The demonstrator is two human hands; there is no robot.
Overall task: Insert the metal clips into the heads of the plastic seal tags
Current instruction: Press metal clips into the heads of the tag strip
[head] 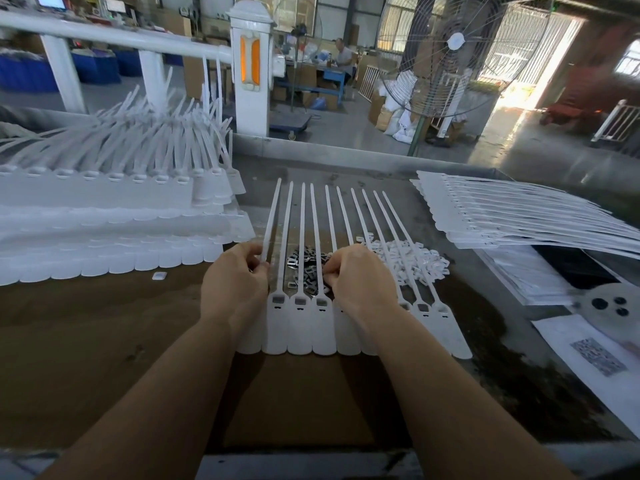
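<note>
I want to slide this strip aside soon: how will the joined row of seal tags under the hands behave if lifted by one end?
Probably floppy: the row of tags is thin plastic with long slim tails that already splay unevenly. It looks light. Loose clips lying under the tails would likely scatter if dragged.

The right hand [362,284] covers several heads in the joined row of white plastic seal tags [299,336] and part of the heap of small dark metal clips [304,271]. What its curled fingertips pinch cannot be told.
</note>
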